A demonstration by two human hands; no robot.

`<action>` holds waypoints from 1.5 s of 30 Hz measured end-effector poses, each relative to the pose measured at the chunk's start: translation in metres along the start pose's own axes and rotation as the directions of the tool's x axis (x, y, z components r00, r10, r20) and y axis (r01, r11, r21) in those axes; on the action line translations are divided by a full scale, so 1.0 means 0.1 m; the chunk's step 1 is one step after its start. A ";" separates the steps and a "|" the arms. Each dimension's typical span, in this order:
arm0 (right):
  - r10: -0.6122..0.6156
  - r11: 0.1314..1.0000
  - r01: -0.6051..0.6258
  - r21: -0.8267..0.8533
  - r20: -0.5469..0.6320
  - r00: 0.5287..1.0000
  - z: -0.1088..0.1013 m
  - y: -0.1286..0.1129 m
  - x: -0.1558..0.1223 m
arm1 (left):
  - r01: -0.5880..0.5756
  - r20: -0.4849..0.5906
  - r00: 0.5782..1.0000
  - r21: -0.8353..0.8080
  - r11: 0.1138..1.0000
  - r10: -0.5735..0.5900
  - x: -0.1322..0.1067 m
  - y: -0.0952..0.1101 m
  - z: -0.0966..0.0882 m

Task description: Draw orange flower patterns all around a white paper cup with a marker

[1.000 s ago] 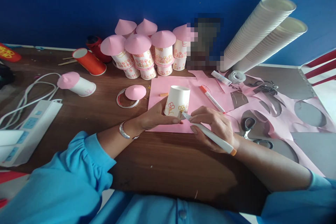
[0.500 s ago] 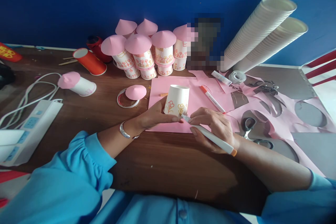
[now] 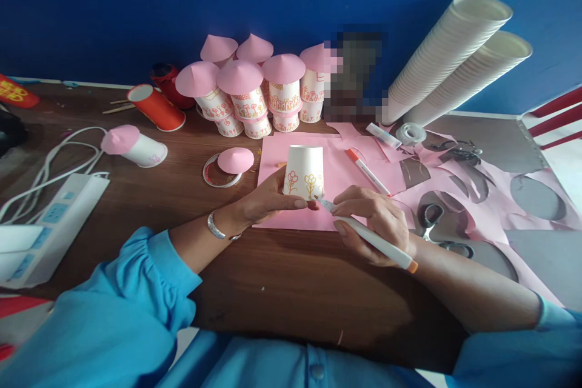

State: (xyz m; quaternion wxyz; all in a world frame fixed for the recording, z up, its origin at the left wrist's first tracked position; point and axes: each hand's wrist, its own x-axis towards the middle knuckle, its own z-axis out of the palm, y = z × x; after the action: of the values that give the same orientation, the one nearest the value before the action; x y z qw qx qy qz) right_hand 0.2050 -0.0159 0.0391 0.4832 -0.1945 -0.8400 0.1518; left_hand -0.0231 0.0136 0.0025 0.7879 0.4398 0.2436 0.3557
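My left hand (image 3: pixel 277 191) is closed around the lower part of a white paper cup (image 3: pixel 305 163), which is held upside down above a pink paper sheet (image 3: pixel 273 148). Red-orange and yellow-orange flowers are drawn on the cup's side. In my right hand (image 3: pixel 375 221) is a white marker (image 3: pixel 379 242) with an orange end, its tip at or very near the cup's lower edge by the yellow flower. Another marker (image 3: pixel 367 170), white with a red-orange cap, lies on the pink sheet just behind my right hand.
Several decorated cup towers with pink cone roofs (image 3: pixel 240 76) stand against the wall. Tall cup stacks (image 3: pixel 450 54) lean at the right, near clear tape (image 3: pixel 410 133), scissors (image 3: pixel 430 221) and cut pink scraps. Leftward are a small pink cone (image 3: pixel 235 160), a red cup (image 3: pixel 157 108) and a power strip (image 3: pixel 59 224).
The cup has shifted slightly left and turned a little in my left hand. My right hand and the marker have moved slightly right.
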 end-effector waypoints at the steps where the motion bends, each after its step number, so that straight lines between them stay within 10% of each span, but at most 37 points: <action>1: -0.004 1.000 0.004 -0.003 0.002 1.000 0.00 0.00 0.00 | 0.003 0.001 1.000 -0.003 1.000 -0.003 0.00 -0.01 -0.01; 45: 0.008 1.000 -0.008 0.000 0.054 0.999 0.00 -0.03 -0.01 | 0.036 -0.041 0.999 0.030 0.999 -0.035 0.00 0.00 -0.01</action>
State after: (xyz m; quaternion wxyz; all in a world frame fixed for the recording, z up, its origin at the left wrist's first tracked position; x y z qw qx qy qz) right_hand 0.2052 -0.0191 0.0397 0.4599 -0.1938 -0.8518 0.1591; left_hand -0.0234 0.0144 0.0016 0.7821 0.4401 0.2728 0.3468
